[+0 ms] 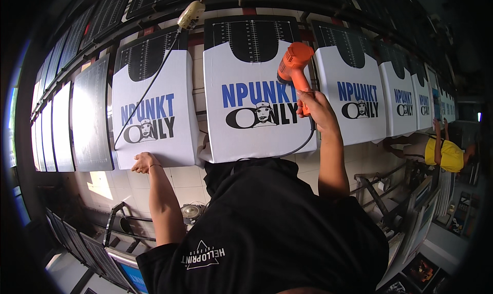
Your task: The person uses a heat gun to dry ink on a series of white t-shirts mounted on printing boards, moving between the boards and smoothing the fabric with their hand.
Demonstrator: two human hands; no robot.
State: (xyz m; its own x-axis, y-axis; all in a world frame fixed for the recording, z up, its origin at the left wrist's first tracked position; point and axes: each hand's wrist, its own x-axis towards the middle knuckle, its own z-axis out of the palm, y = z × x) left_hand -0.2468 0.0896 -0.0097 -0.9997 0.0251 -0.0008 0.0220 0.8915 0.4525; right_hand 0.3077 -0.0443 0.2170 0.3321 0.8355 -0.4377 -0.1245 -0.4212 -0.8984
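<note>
Two hands working: our right hand [314,109] gripping orange heat gun [294,67], nozzle aiming down at printed white shirt [257,96] on middle board, likely drying ink. Our left hand [144,162] lying loosely curled on neighbouring shirt [149,109] lower edge, holding nothing, seemingly steadying it.

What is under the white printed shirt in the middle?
Beneath the white printed shirt sits a black flat board with white ruler lines, showing at the neck opening. The shirt covers the rest.

torso: black short-sleeve tee, small white triangle logo near the hem | arms: bare forearms | left hand [144,162]: thin band at the wrist | right hand [316,109]: no glove
</note>
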